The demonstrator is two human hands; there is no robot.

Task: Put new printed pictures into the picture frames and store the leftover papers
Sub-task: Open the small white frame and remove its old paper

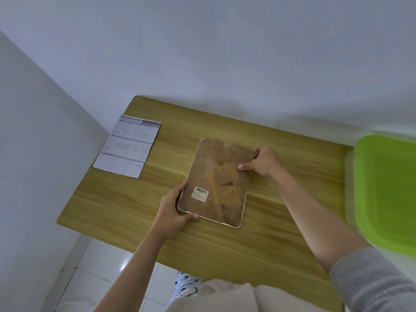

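Against the white wall stands a wooden table (281,221), its far edge touching the wall and its left end near a corner. At its right end sits a clear storage bin with a bright green lid (387,190), blurred at the edge of view. Near the far left corner of the table lies a printed sheet (129,147) headed "SPECIFICATION", flat and partly overhanging the table's left edge. At the middle of the table lies a picture frame (216,183) face down, its brown backing board up, with patches of tan tape and a small barcode label (200,194) on it. The left hand (174,210) holds the frame's near left corner, thumb curled along the near edge and fingers along the left side. The right hand (262,162) holds the far right corner, its grip pinching the frame's edge, the thumb pressed on the backing board.
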